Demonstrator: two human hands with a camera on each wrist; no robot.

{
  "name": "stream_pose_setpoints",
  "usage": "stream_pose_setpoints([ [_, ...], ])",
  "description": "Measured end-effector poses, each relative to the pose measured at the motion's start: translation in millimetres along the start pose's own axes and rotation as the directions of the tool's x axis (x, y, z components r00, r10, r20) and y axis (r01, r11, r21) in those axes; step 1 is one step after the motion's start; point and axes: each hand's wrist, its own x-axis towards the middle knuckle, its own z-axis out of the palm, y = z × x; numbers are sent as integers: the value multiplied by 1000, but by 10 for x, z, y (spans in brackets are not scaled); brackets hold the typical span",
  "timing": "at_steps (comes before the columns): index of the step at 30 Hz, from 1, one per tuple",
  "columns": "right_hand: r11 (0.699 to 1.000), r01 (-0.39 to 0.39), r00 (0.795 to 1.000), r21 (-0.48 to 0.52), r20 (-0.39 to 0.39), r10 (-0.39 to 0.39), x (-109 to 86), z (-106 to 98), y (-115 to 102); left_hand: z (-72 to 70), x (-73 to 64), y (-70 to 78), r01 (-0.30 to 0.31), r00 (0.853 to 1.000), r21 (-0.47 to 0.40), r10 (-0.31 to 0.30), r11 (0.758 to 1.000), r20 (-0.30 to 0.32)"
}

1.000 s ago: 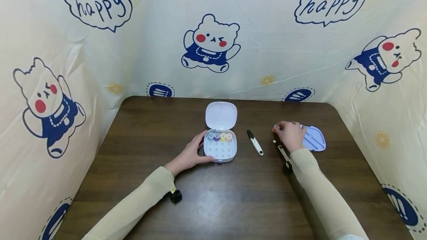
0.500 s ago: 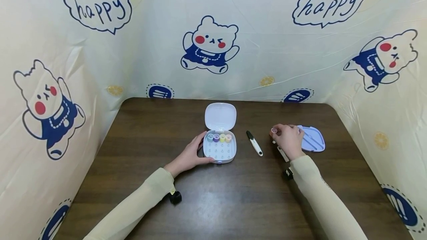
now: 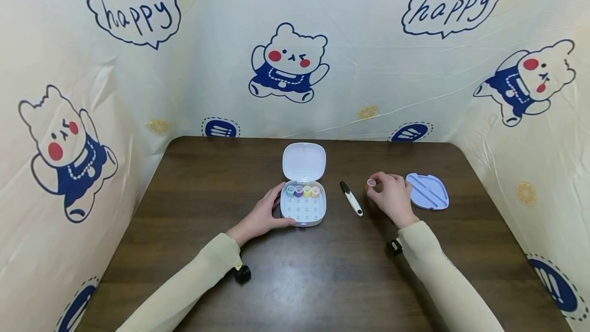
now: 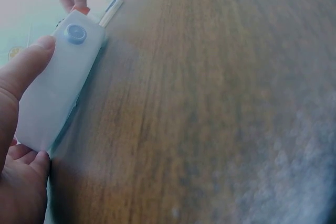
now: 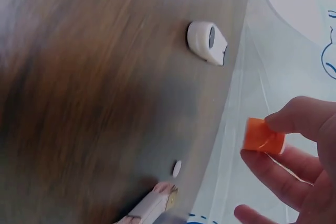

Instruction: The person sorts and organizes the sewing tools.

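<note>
My left hand (image 3: 260,215) grips the left side of an open white case (image 3: 304,219), its thumb on the front near the round catch (image 4: 76,33). Inside the case, small thread spools (image 3: 298,191) in mint, purple, yellow and peach stand in the back row. Bare pegs (image 3: 301,209) fill the rows in front. My right hand (image 3: 392,196) pinches a small orange thread spool (image 5: 263,136) between thumb and fingertips, held above the table to the right of the case. In the head view only the spool's pale ring-shaped end shows.
A white tool with a black tip (image 3: 352,199) lies between case and right hand. Behind that hand is a lavender tray (image 3: 428,192) with long grooves. The right wrist view shows a slim pale tool (image 5: 149,206) and a small white disc (image 5: 177,168) on the table.
My right hand has lifted the spool and moved slightly left, away from the lavender tray, which shows more fully. My left hand stays on the case.
</note>
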Motion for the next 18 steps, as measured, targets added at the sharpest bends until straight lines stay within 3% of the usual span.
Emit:
stream_pose_setpoints([
  [18, 970, 139, 988, 199, 37, -149, -51, 132, -166, 3, 1, -4, 20, 1000, 17, -20, 1000, 1],
])
